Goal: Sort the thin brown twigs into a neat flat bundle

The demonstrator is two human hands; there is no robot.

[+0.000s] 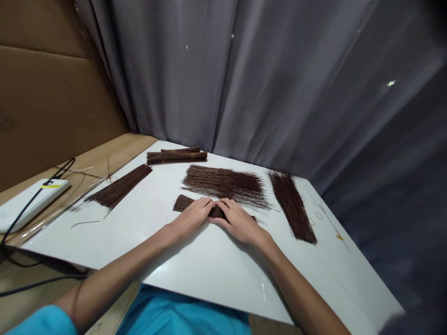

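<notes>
A small bundle of thin dark brown sticks (183, 203) lies on the white board (209, 265) in front of me. My left hand (193, 215) rests on its middle, fingers curled over the sticks. My right hand (237, 221) lies beside it on the same bundle, fingers together pressing down. Both hands meet at the fingertips.
A loose spread of sticks (226, 184) lies just behind my hands. More piles lie at the right (291, 204) and left (120, 188), and tied bundles (176, 156) at the back. A white box (30, 202) with black cables sits far left. Grey curtain behind.
</notes>
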